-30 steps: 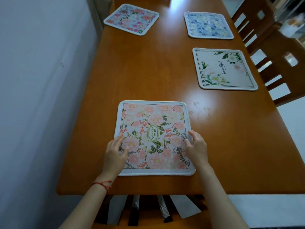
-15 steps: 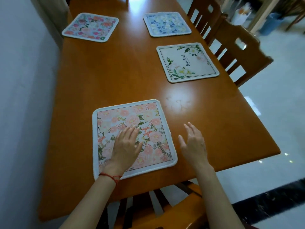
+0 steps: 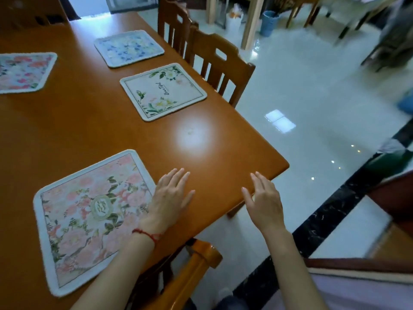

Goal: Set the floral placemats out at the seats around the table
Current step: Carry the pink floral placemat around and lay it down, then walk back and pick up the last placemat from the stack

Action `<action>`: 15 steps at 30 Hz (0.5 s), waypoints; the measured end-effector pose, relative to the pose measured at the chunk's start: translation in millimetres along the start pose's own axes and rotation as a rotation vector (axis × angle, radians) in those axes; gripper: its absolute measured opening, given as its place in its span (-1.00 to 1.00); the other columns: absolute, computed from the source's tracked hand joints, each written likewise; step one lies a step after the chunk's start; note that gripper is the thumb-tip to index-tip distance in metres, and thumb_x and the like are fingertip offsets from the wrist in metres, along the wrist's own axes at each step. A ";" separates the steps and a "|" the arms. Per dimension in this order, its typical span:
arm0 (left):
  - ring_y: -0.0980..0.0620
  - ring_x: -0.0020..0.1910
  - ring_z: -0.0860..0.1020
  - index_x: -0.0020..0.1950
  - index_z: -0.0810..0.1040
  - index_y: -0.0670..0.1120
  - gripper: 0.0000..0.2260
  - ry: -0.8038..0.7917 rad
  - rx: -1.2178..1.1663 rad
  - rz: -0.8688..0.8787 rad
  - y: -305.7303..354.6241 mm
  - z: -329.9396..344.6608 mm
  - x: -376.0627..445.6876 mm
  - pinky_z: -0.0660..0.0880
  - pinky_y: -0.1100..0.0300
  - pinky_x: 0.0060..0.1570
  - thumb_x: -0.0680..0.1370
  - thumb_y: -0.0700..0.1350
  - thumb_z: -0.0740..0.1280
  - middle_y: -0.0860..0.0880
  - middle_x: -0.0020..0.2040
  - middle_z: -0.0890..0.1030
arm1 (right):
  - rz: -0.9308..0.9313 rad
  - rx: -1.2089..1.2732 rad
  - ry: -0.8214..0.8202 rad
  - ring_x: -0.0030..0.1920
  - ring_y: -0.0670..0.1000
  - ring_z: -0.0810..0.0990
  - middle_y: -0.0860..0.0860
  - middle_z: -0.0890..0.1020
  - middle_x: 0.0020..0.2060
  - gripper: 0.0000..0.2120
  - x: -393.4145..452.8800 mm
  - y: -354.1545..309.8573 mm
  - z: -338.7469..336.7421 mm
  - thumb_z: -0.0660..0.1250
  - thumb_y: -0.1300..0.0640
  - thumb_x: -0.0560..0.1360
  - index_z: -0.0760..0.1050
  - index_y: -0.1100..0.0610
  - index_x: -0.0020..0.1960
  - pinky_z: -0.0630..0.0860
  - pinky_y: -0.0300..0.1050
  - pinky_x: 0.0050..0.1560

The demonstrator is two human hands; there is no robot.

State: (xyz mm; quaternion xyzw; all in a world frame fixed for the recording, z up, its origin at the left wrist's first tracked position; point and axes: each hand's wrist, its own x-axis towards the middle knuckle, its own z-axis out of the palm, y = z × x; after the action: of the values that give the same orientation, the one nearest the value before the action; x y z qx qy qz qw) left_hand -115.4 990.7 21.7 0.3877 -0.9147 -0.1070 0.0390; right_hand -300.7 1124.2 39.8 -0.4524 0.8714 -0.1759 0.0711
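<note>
Several floral placemats lie flat on the brown wooden table [image 3: 85,121]. The pink one with a green oval emblem [image 3: 89,218] is nearest me at the front edge. A cream mat with white flowers [image 3: 163,91] and a blue-flowered mat [image 3: 128,48] lie along the right side. A pink and red mat [image 3: 22,72] sits at the far left. My left hand [image 3: 171,200] hovers open just past the near mat's right edge, fingers spread, holding nothing. My right hand [image 3: 263,202] is open over the table's front right corner, empty too.
Two wooden chairs [image 3: 219,66] stand tucked along the table's right side, and a chair back [image 3: 196,265] is just below me at the front edge. Glossy white floor [image 3: 312,97] spreads to the right, with a blue bin [image 3: 269,23] and other furniture legs beyond.
My view has swung to the right. My left hand has slid off the pink mat to its right edge, and my right hand has moved right toward the table's corner.
</note>
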 end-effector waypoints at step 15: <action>-0.17 0.27 0.48 0.29 0.47 -0.15 -0.50 -0.077 0.080 0.320 175.4 44.1 76.6 0.39 -0.11 0.23 0.56 0.11 -0.01 -0.16 0.26 0.53 | 0.264 -0.036 0.215 0.14 0.21 0.56 0.23 0.59 0.11 -0.60 -32.7 179.5 -48.0 0.28 0.06 0.46 0.50 0.32 0.18 0.47 0.11 0.13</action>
State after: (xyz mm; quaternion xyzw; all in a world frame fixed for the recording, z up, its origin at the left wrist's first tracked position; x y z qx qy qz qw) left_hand -298.4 1061.7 17.6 0.2341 -0.9691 -0.0779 0.0050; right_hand -432.3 1257.4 16.6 -0.3140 0.9288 -0.1967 -0.0081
